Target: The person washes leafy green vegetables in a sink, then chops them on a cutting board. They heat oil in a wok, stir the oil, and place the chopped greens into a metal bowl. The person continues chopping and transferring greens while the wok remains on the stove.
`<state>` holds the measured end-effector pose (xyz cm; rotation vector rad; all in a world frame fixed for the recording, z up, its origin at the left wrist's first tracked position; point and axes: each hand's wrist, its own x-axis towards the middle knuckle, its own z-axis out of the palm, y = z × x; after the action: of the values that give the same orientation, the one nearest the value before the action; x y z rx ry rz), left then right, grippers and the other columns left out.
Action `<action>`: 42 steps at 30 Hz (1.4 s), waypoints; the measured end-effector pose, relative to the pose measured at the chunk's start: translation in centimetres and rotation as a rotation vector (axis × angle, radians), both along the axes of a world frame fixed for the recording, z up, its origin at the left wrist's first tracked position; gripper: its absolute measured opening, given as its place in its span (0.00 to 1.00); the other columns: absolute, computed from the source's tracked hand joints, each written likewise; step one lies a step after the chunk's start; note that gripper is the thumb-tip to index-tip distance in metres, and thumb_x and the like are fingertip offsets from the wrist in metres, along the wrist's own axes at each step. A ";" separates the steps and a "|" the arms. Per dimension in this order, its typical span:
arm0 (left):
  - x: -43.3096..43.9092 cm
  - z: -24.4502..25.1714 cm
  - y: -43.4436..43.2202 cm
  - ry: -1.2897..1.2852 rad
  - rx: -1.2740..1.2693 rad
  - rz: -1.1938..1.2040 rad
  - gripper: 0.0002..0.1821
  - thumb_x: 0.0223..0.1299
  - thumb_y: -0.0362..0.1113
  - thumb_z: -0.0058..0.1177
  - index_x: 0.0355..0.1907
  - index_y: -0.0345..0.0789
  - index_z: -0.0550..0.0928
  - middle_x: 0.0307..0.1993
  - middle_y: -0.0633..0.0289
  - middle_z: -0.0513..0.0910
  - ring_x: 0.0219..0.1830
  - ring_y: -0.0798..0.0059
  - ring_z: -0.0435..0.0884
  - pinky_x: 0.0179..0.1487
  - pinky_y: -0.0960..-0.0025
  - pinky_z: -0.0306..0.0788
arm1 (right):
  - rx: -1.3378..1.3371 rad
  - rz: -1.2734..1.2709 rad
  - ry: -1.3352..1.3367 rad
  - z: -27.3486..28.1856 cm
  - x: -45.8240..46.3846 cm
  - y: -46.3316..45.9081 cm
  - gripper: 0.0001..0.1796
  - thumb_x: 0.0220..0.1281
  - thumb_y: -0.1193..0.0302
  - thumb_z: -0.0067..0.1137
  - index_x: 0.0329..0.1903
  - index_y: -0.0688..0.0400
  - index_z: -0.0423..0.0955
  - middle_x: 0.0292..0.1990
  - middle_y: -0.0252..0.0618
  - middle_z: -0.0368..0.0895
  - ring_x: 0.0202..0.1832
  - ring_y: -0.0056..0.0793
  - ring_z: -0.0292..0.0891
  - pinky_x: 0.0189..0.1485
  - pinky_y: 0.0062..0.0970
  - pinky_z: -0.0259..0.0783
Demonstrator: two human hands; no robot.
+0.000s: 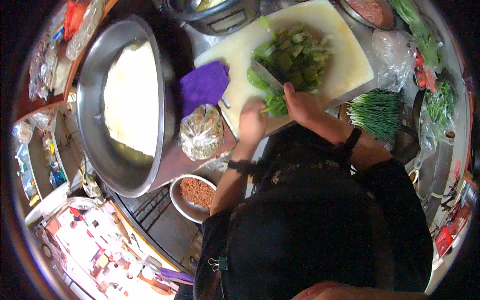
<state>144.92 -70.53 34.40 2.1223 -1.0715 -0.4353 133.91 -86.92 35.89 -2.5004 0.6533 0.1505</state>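
My right hand [303,107] grips a kitchen knife [267,75], its blade pointing to the upper left across the leaves. Under and beyond the blade, a heap of chopped leafy greens [300,56] is spread on a white cutting board [347,56]. My left hand [253,119] is at the board's near edge with curled, blurred fingers. It is beside a bunch of bright green leaves [276,104]; whether the fingers hold the stems is not clear. A folded purple cloth [205,84] overlaps the board's left side.
Left of the board stands a large metal basin [88,112] with pale contents. Nearer are a tied plastic bag of food [202,131] and a bowl of reddish-brown pieces [197,192]. Green stalks [377,114], a clear plastic bag [393,60] and a bowl of minced meat [367,11] lie right.
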 end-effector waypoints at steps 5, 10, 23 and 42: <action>1.6 4.0 0.9 0.536 -0.084 0.352 0.12 0.58 0.26 0.60 0.46 0.30 0.82 0.41 0.62 0.85 0.43 0.78 0.81 0.47 0.74 0.74 | -0.244 -0.054 -0.731 1.3 -2.1 -6.4 0.20 0.68 0.66 0.55 0.57 0.61 0.65 0.28 0.55 0.81 0.30 0.60 0.79 0.29 0.54 0.72; 2.4 4.2 -3.1 0.691 -0.314 0.137 0.26 0.61 0.31 0.64 0.62 0.32 0.76 0.48 0.62 0.82 0.44 0.82 0.78 0.43 0.77 0.73 | -0.386 -0.277 -0.276 3.4 -6.4 -17.0 0.26 0.67 0.66 0.55 0.65 0.55 0.64 0.30 0.55 0.82 0.32 0.59 0.80 0.34 0.52 0.74; -3.0 1.8 -5.6 -0.250 0.253 0.055 0.62 0.39 0.43 0.75 0.74 0.27 0.52 0.65 0.38 0.65 0.66 0.42 0.64 0.70 0.51 0.57 | -0.151 -0.187 -0.170 -1.4 -1.2 -14.3 0.27 0.66 0.71 0.48 0.68 0.50 0.65 0.31 0.51 0.83 0.31 0.54 0.81 0.33 0.52 0.75; -2.9 6.4 -15.2 -0.023 0.009 0.135 0.37 0.41 0.17 0.54 0.62 0.34 0.74 0.60 0.45 0.73 0.62 0.44 0.70 0.67 0.55 0.66 | -0.419 0.715 -0.244 2.0 2.8 -22.5 0.27 0.60 0.73 0.53 0.64 0.51 0.72 0.25 0.42 0.82 0.24 0.41 0.81 0.25 0.39 0.75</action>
<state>142.03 -85.77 40.79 2.1966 -0.9339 -0.3522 136.74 -109.45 37.85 -2.9818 -0.3683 -0.0419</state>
